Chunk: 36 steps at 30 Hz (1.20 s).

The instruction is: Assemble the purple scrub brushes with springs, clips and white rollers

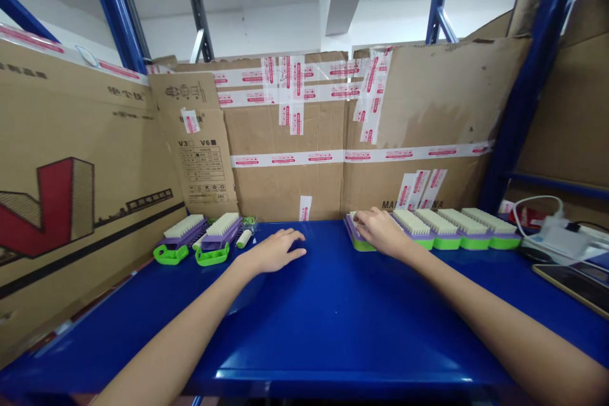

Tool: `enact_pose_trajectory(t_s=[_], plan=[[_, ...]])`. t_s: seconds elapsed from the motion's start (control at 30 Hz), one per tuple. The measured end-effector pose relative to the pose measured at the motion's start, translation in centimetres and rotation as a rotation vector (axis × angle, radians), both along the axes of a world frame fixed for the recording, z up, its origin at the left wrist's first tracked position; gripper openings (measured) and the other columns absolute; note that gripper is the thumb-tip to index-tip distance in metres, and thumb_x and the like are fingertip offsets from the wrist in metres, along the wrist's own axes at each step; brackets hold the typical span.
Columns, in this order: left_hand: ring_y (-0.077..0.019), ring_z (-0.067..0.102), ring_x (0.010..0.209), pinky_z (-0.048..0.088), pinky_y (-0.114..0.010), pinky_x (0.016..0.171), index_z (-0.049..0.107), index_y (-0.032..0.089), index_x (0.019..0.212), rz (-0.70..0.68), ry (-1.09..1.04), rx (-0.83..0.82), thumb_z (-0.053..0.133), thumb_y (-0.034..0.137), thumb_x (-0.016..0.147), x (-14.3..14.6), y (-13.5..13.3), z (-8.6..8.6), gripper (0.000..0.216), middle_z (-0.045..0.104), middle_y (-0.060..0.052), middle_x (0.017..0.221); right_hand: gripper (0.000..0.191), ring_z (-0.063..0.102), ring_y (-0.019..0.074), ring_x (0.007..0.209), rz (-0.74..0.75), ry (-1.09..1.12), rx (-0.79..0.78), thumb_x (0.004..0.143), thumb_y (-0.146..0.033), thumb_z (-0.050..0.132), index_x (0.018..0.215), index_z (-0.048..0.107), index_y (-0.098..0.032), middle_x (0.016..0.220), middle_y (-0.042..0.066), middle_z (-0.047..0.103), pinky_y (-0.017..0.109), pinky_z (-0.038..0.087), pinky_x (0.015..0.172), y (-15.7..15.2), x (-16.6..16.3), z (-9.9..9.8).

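1. Head view: finds left hand (276,252) palm-down on blue metal tabletop (333,330), fingers loosely spread, holding nothing.
2. Just left of that hand: small white cylinder (244,238), then two purple brushes w/ white bristles & green loop handles (216,241), side by side, untouched.
3. Shows right hand (378,231) laid over purple-and-green block brush w/ white bristles (354,238), fingers bent across its top, touching; can't tell if clamped or just resting.
4. Right of that hand: row of four matching block brushes (457,225), edge to edge, starting right at the covered one.
5. Further right: white charger w/ cable (554,231), dark phone (571,282).
6. Behind both hands: taped brown cardboard wall (333,158).
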<state>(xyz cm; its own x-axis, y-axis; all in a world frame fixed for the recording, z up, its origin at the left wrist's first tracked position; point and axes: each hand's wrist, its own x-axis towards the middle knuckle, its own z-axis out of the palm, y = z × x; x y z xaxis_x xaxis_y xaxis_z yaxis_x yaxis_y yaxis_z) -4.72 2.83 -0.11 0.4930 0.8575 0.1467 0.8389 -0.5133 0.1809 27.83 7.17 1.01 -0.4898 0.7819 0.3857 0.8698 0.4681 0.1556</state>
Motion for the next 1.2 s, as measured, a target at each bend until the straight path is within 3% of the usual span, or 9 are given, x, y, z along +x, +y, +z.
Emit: enact_pose_trajectory(t_s=[0.23, 0.6, 0.87, 1.03, 1.2], plan=[[-0.0379, 0.060, 0.134, 0.046, -0.054, 0.114, 0.064, 0.021, 0.138, 0.263, 0.141, 0.110, 0.049, 0.052, 0.107, -3.5, 1.3, 1.3, 0.047, 0.067, -0.017, 0.142, 0.018, 0.066, 0.0279, 0.103, 0.032, 0.000, -0.015, 0.108, -0.022, 0.052, 0.111, 0.069, -0.017, 0.109, 0.012, 0.078, 0.034, 0.039, 0.080, 0.3, 0.2, 0.2], [-0.0448, 0.045, 0.150, 0.031, -0.060, 0.122, 0.055, 0.012, 0.149, 0.620, 0.349, 0.152, 0.050, 0.049, 0.106, -6.1, 2.0, 1.0, 0.056, 0.054, -0.028, 0.158, 0.014, 0.068, 0.0295, 0.103, 0.074, 0.044, 0.010, 0.107, -0.022, 0.055, 0.108, 0.069, -0.017, 0.107, 0.012, 0.078, 0.035, 0.040, 0.081, 1.2, 0.5, -0.6], [-0.0444, 0.047, 0.152, 0.026, -0.062, 0.125, 0.056, 0.011, 0.154, 0.669, 0.418, 0.001, 0.049, 0.051, 0.106, -6.2, 2.6, 0.3, 0.063, 0.054, -0.029, 0.160, 0.015, 0.068, 0.0297, 0.099, 0.128, 0.136, 0.026, 0.106, -0.022, 0.056, 0.108, 0.070, -0.017, 0.105, 0.012, 0.079, 0.037, 0.045, 0.084, 1.7, 0.9, -1.4], [-0.0438, 0.046, 0.153, 0.024, -0.062, 0.127, 0.056, 0.008, 0.154, 0.643, 0.436, -0.020, 0.044, 0.050, 0.107, -6.4, 2.8, 0.2, 0.064, 0.050, -0.029, 0.163, 0.023, 0.067, 0.0308, 0.105, 0.190, 0.251, 0.039, 0.108, -0.025, 0.051, 0.119, 0.070, -0.017, 0.116, 0.013, 0.079, 0.041, 0.047, 0.095, 2.1, 1.2, -2.9], [-0.0445, 0.049, 0.150, 0.025, -0.063, 0.126, 0.055, 0.011, 0.156, 0.633, 0.429, -0.016, 0.045, 0.052, 0.106, -6.8, 3.0, 0.1, 0.065, 0.050, -0.028, 0.164, 0.025, 0.063, 0.0316, 0.105, 0.184, 0.230, 0.032, 0.108, -0.030, 0.053, 0.119, 0.071, -0.017, 0.114, 0.015, 0.073, 0.044, 0.048, 0.096, 1.8, 1.0, -3.2]])
